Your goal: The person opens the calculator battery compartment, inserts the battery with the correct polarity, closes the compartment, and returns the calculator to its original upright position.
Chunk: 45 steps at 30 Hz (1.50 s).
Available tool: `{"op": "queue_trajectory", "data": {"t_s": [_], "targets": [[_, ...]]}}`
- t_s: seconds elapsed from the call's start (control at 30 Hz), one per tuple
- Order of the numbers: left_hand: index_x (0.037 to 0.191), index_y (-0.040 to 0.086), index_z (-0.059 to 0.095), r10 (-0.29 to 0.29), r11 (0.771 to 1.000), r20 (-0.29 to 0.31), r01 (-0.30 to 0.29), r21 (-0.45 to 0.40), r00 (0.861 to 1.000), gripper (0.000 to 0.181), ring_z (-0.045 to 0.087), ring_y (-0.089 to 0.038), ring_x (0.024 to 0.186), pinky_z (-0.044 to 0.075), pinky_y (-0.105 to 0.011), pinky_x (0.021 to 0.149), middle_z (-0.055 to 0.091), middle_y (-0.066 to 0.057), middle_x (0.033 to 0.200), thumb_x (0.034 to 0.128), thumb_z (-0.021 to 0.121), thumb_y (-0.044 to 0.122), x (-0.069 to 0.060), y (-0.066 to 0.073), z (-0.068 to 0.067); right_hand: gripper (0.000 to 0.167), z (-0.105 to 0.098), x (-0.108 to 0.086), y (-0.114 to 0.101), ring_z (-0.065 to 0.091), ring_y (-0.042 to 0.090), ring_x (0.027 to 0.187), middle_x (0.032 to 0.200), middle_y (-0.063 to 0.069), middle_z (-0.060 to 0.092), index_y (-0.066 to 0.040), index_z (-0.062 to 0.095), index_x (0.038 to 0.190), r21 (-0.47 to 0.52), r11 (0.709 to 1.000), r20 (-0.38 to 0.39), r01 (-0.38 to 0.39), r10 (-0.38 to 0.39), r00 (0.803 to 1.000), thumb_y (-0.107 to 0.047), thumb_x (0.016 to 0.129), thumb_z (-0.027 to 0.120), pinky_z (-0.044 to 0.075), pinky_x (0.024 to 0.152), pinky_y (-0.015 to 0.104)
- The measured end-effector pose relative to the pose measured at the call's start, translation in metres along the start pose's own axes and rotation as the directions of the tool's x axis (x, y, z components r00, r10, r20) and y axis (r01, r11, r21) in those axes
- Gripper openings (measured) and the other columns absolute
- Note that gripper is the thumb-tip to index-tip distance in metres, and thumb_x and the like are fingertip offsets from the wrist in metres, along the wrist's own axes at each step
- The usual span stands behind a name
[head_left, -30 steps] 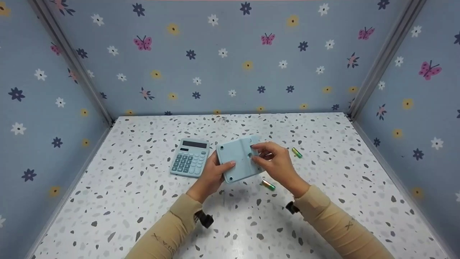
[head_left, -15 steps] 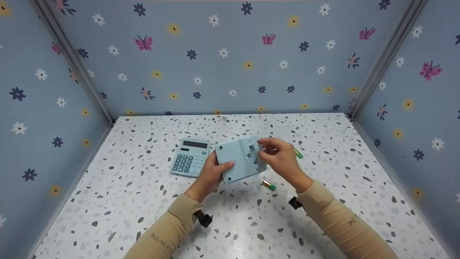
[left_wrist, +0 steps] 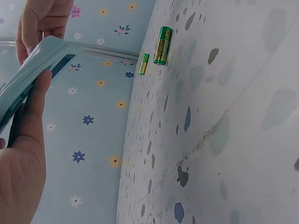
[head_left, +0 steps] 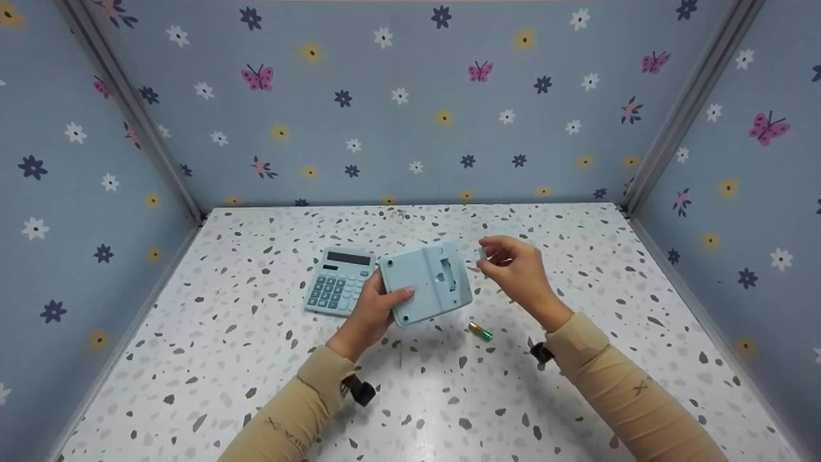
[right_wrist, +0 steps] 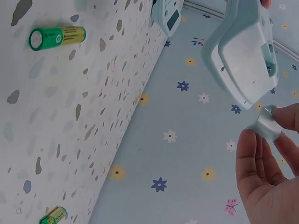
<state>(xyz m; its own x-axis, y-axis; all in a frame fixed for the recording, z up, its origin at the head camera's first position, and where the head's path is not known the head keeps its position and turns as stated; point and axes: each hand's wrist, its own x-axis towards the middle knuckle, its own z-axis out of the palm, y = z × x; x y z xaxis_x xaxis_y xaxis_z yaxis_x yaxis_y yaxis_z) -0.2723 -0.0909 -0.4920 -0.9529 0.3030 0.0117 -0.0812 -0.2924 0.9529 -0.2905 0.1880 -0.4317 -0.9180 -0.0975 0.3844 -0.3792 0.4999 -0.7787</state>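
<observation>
My left hand (head_left: 375,308) grips a light blue calculator (head_left: 420,289), its back turned up and its thumb lying across the back. An open battery compartment (head_left: 447,274) shows near the calculator's right end. Just right of it, my right hand (head_left: 521,269) pinches a small light blue battery cover (right_wrist: 267,125) between thumb and fingers, apart from the calculator. One green and gold battery (head_left: 480,331) lies on the table below the calculator. A second battery (left_wrist: 144,64) shows in the left wrist view; in the head view the right hand hides it.
Another light blue calculator (head_left: 340,281) lies face up on the speckled white table (head_left: 256,359), left of the held one. Flower-patterned panels (head_left: 410,128) wall in the table at the back and both sides.
My right hand has lifted the battery cover off the calculator's back and moved right with it, baring the compartment. The left hand keeps its grip, shifting slightly left.
</observation>
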Motion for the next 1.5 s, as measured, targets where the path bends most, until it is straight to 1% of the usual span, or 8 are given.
{"op": "queue_trajectory", "data": {"t_s": [0.23, 0.47, 0.67, 0.8, 1.1, 1.27, 1.4, 1.5], "targets": [[0.165, 0.006, 0.032, -0.009, 1.000, 0.003, 0.009, -0.001, 1.000, 0.069, 0.063, -0.027, 0.134, 0.058, -0.048, 0.113, 0.051, -0.022, 0.158, 0.1039, 0.065, 0.004, -0.001, 0.000, -0.002, 0.033, -0.008, 0.003, 0.015, 0.073, 0.027, 0.095, 0.110, 0.019, 0.077, 0.000, 0.076, 0.126, -0.034, 0.998, 0.008, -0.054, 0.054, 0.998, -0.001, 0.094, 0.079, 0.056, 0.081, 0.013], [0.165, 0.007, 0.032, -0.014, 1.000, -0.001, 0.014, -0.001, 1.000, 0.069, 0.063, -0.026, 0.135, 0.058, -0.046, 0.113, 0.051, -0.021, 0.159, 0.1042, 0.064, 0.003, -0.001, -0.001, -0.003, 0.032, -0.014, 0.004, 0.030, 0.075, 0.032, 0.097, 0.110, 0.023, 0.078, 0.003, 0.077, 0.125, -0.082, 0.995, 0.012, -0.065, 0.066, 0.998, -0.004, 0.094, 0.080, 0.059, 0.080, 0.020], [0.166, 0.008, 0.031, -0.016, 1.000, -0.001, 0.016, 0.002, 1.000, 0.069, 0.061, -0.027, 0.136, 0.057, -0.047, 0.114, 0.049, -0.021, 0.160, 0.1046, 0.064, 0.003, -0.002, 0.000, -0.004, 0.032, -0.019, 0.006, 0.042, 0.076, 0.033, 0.097, 0.109, 0.023, 0.079, 0.003, 0.078, 0.126, -0.107, 0.991, 0.050, -0.085, 0.091, 0.995, -0.003, 0.095, 0.078, 0.057, 0.075, 0.016], [0.165, 0.007, 0.032, -0.015, 1.000, -0.002, 0.015, 0.003, 1.000, 0.068, 0.061, -0.028, 0.137, 0.057, -0.047, 0.115, 0.050, -0.022, 0.161, 0.1047, 0.063, 0.003, -0.002, 0.000, -0.004, 0.032, -0.022, 0.006, 0.049, 0.076, 0.034, 0.098, 0.111, 0.024, 0.079, 0.004, 0.077, 0.127, -0.129, 0.987, 0.081, -0.097, 0.108, 0.991, -0.003, 0.096, 0.077, 0.058, 0.075, 0.018], [0.165, 0.007, 0.033, -0.014, 1.000, 0.004, 0.014, 0.000, 1.000, 0.067, 0.062, -0.028, 0.138, 0.057, -0.047, 0.115, 0.050, -0.021, 0.161, 0.1050, 0.063, 0.004, -0.002, 0.001, -0.004, 0.034, -0.024, 0.007, 0.066, 0.076, 0.035, 0.103, 0.116, 0.025, 0.079, 0.005, 0.076, 0.129, -0.183, 0.973, 0.142, -0.144, 0.171, 0.975, -0.004, 0.096, 0.076, 0.065, 0.084, 0.038], [0.164, 0.006, 0.033, -0.009, 1.000, 0.003, 0.009, -0.003, 1.000, 0.067, 0.062, -0.027, 0.136, 0.057, -0.046, 0.114, 0.051, -0.021, 0.159, 0.1046, 0.064, 0.003, -0.003, 0.000, -0.005, 0.034, -0.024, 0.007, 0.075, 0.076, 0.034, 0.101, 0.113, 0.025, 0.079, 0.007, 0.075, 0.128, -0.212, 0.967, 0.181, -0.139, 0.179, 0.967, -0.002, 0.095, 0.074, 0.064, 0.082, 0.038], [0.165, 0.006, 0.033, -0.001, 1.000, -0.002, 0.001, -0.002, 1.000, 0.068, 0.064, -0.025, 0.133, 0.059, -0.045, 0.112, 0.053, -0.020, 0.157, 0.1043, 0.063, 0.002, -0.003, 0.000, -0.006, 0.034, -0.022, 0.006, 0.082, 0.075, 0.032, 0.101, 0.113, 0.023, 0.080, 0.008, 0.075, 0.128, -0.236, 0.958, 0.217, -0.164, 0.216, 0.952, -0.002, 0.095, 0.074, 0.063, 0.079, 0.035], [0.166, 0.006, 0.032, -0.001, 1.000, 0.001, 0.001, 0.005, 1.000, 0.069, 0.062, -0.026, 0.136, 0.057, -0.046, 0.114, 0.051, -0.021, 0.158, 0.1045, 0.064, 0.003, -0.003, 0.001, -0.006, 0.036, -0.021, 0.005, 0.086, 0.075, 0.031, 0.102, 0.114, 0.024, 0.079, 0.008, 0.075, 0.128, -0.251, 0.952, 0.245, -0.177, 0.239, 0.939, -0.001, 0.094, 0.075, 0.063, 0.081, 0.036]]}}
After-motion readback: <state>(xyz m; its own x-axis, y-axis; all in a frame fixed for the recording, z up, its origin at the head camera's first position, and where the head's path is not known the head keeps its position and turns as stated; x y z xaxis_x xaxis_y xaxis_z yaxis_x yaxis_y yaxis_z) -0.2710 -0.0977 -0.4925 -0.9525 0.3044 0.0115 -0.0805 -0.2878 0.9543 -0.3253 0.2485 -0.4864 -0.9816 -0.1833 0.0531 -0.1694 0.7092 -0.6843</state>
